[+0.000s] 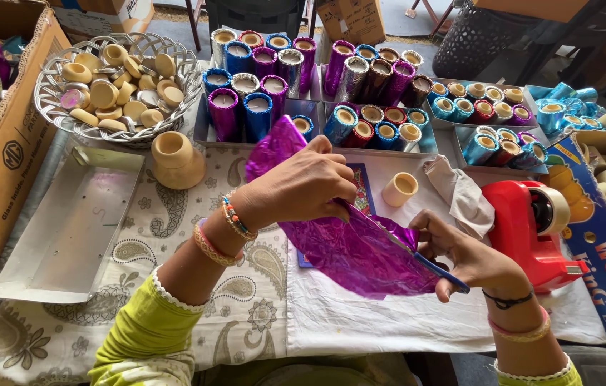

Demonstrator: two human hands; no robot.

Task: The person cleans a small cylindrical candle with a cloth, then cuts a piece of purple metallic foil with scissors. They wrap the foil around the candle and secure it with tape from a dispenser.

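Two hands work above the worktop's [360, 314] middle: left hand [303, 186] grips purple foil [349, 250]; right hand [467, 257] clasps blue scissors [439, 270] cutting it.

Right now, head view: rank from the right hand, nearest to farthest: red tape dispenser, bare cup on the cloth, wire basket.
From the right hand:
1. Red tape dispenser, just beside it on the outer right.
2. Bare cup, up and left of it on the white cloth.
3. Wire basket, far corner on the left, past the left hand.
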